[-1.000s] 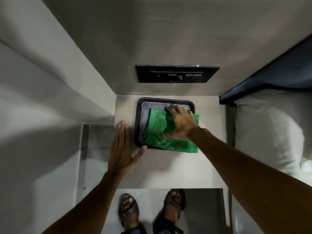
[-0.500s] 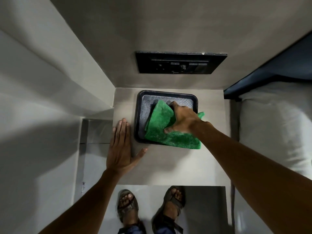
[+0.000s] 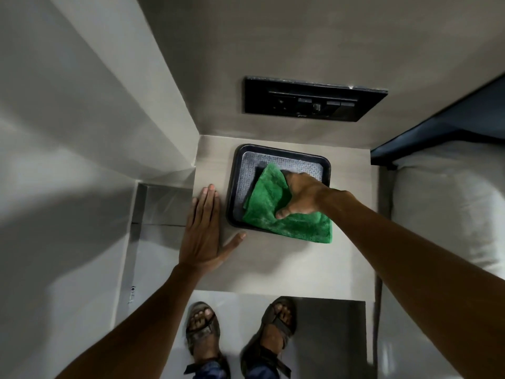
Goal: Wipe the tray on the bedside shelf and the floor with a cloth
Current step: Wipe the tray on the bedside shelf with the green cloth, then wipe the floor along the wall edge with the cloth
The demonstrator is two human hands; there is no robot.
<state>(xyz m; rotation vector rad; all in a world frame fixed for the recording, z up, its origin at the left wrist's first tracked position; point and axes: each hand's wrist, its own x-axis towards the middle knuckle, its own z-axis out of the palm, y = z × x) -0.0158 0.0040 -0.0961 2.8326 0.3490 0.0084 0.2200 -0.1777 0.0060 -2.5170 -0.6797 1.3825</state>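
A black tray (image 3: 237,173) with a patterned grey liner lies at the back of the pale bedside shelf (image 3: 287,263). A green cloth (image 3: 269,203) covers the tray's right and near part and hangs over its near right corner. My right hand (image 3: 302,195) is closed on the cloth, bunching it on the tray. My left hand (image 3: 203,231) lies flat on the shelf just left of the tray, fingers straight, thumb spread toward the tray's near edge. The light floor (image 3: 240,310) shows below the shelf's front edge.
A black switch panel (image 3: 314,99) is on the wall behind the shelf. A bed with a white pillow (image 3: 451,209) lies to the right. A wall corner closes in on the left. My sandalled feet (image 3: 203,329) stand on the floor below the shelf.
My right hand has gone from flat on the cloth to gripping it, bunching it and drawing it toward the tray's right and near side; more of the liner shows. My left hand has stayed put.
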